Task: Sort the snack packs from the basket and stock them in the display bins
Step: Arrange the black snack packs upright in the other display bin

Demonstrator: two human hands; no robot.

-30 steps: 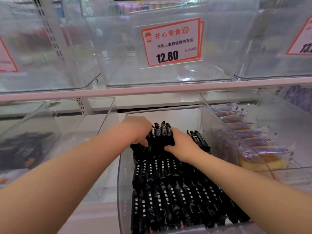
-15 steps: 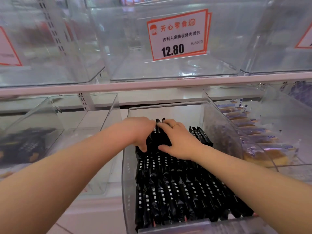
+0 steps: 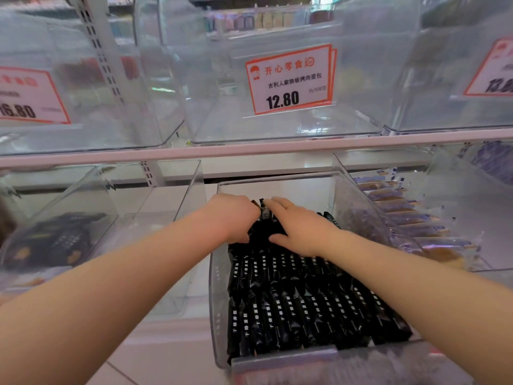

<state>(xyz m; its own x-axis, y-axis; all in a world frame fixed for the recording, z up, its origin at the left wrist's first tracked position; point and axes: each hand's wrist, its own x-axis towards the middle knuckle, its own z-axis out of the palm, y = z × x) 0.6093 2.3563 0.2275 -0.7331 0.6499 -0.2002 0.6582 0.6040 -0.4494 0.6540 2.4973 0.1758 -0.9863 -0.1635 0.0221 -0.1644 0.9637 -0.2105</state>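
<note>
Black snack packs (image 3: 305, 298) are being gripped at the back of the clear bin (image 3: 219, 315) by the left hand (image 3: 234, 218) and right hand (image 3: 298, 227). Rows are best being kept upright and squared.

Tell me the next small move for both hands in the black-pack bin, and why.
Probably lower the bunch and let go. The left hand and right hand squeeze a bunch of black snack packs standing above the filled rows at the back of the clear bin, with bare room behind it.
</note>
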